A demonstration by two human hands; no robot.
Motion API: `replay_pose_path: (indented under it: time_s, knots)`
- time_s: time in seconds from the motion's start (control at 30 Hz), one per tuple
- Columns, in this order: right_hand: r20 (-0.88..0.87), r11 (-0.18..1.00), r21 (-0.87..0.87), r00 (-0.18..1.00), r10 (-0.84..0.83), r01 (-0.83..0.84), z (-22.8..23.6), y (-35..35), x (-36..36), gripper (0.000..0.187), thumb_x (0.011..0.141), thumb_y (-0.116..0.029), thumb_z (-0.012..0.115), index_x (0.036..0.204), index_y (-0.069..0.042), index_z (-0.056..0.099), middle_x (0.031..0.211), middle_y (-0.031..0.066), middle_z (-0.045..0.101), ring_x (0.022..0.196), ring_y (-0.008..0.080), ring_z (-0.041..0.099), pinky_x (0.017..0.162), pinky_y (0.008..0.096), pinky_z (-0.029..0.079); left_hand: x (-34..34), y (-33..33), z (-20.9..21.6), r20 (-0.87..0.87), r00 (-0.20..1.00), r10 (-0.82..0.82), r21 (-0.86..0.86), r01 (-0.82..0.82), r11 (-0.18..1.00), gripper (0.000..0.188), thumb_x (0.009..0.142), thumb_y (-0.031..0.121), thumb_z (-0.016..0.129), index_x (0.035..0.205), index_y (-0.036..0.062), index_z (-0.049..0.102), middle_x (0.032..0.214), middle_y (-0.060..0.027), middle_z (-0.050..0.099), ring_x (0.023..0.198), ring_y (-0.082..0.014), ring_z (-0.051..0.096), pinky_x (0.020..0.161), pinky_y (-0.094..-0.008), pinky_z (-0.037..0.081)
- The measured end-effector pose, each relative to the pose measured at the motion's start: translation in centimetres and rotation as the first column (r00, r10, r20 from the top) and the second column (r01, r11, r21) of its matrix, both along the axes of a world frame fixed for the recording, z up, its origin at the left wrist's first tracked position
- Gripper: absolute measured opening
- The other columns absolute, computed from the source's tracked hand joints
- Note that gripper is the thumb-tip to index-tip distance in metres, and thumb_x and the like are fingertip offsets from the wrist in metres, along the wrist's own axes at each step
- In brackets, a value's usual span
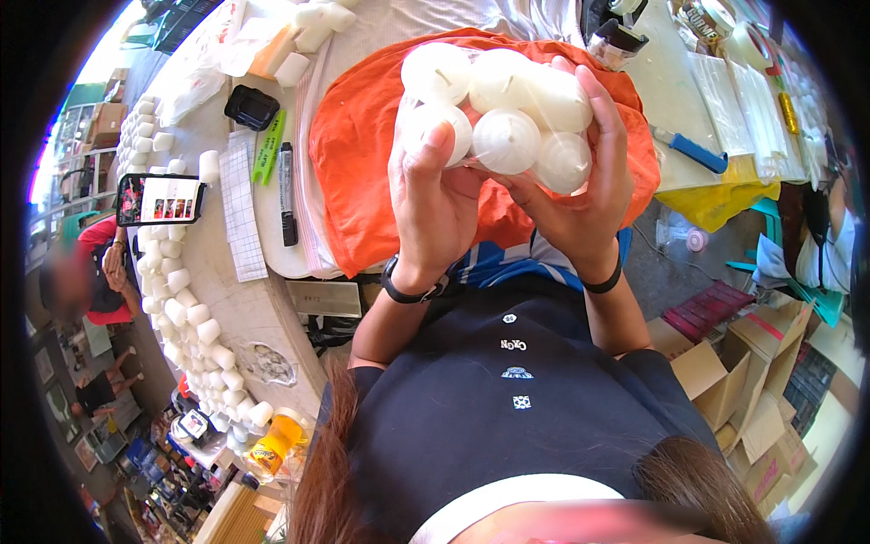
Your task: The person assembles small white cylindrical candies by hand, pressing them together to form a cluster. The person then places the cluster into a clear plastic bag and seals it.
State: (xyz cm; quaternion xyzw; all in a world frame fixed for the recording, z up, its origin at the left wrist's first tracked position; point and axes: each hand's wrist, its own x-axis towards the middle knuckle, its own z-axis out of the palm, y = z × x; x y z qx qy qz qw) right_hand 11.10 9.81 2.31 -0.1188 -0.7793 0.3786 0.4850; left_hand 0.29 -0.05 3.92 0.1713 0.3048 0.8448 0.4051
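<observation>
Between my two hands is a clear plastic pack of white candles (507, 141), several of them standing in two rows with wicks showing on some. My left hand (435, 195) grips the pack's left side, its thumb pressed against a front candle. Around the right side curls my right hand (594, 181), fingers up along the far edge and thumb underneath. The pack is held up above an orange cloth (353, 172) spread on the table. Part of the wrapping behind the candles is hidden.
Many loose white candles (195, 313) line the table's left edge, beside a propped phone (161, 199). A black marker (287, 195), green cutter (269, 148) and black tray (252, 107) lie nearer. At right are a blue-handled knife (698, 152), plastic sleeves (720, 100) and cardboard boxes (748, 363).
</observation>
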Motion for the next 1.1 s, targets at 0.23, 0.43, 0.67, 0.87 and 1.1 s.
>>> replay_pose_path:
  time_s: [0.23,0.43,0.67,0.87,1.1]
  knots:
    - [0.034,0.996,0.001,0.995,0.091,-0.091,0.2,1.0,-0.5,0.103,0.073,-0.018,0.092,0.151,0.006,0.029,0.147,0.0280,0.048,0.137,0.0361,0.050,0.111,0.0434,0.045,-0.6,-0.1,-0.6,-0.051,0.997,0.062,-0.019,-0.063,0.998,0.057,0.098,0.030,0.058,0.141,-0.0011,0.040,0.127,-0.0160,0.057,0.111,-0.0259,0.064,0.089,-0.0429,0.058]
    - [-0.061,0.984,-0.069,0.985,0.159,-0.163,0.3,1.6,-0.5,0.115,0.069,-0.022,0.096,0.155,0.003,0.023,0.152,0.0254,0.042,0.136,0.0343,0.050,0.111,0.0420,0.046,-0.9,0.1,-0.8,-0.038,0.999,-0.004,-0.014,0.003,1.000,0.058,0.098,0.031,0.057,0.142,-0.0010,0.040,0.130,-0.0166,0.056,0.113,-0.0254,0.064,0.092,-0.0412,0.058]
    - [0.076,0.999,-0.046,0.997,0.011,-0.008,0.2,0.8,-0.5,0.105,0.069,-0.021,0.096,0.149,0.006,0.034,0.145,0.0219,0.050,0.133,0.0280,0.053,0.109,0.0394,0.047,0.2,0.3,-1.2,-0.034,0.999,0.024,-0.038,-0.025,0.999,0.058,0.102,0.040,0.052,0.142,0.0002,0.041,0.134,-0.0147,0.057,0.118,-0.0255,0.063,0.095,-0.0419,0.056]
    - [0.096,0.961,-0.249,0.984,0.152,-0.124,0.3,2.8,-0.5,0.099,0.069,-0.036,0.095,0.143,0.006,0.043,0.140,0.0187,0.057,0.127,0.0249,0.058,0.106,0.0367,0.048,-0.9,-0.6,-1.4,-0.003,0.989,-0.148,0.003,0.148,0.989,0.062,0.104,0.042,0.052,0.147,-0.0007,0.038,0.141,-0.0149,0.054,0.131,-0.0270,0.055,0.107,-0.0443,0.047]
    - [0.012,0.853,-0.445,0.951,0.308,-0.271,0.9,5.3,0.4,0.097,0.073,-0.052,0.087,0.142,0.004,0.049,0.134,0.0108,0.061,0.123,0.0166,0.059,0.104,0.0315,0.047,-2.8,-1.6,-0.7,-0.304,0.915,-0.265,-0.173,0.220,0.960,0.081,0.092,0.019,0.073,0.155,-0.0014,0.026,0.145,-0.0168,0.049,0.138,-0.0250,0.048,0.115,-0.0427,0.040]
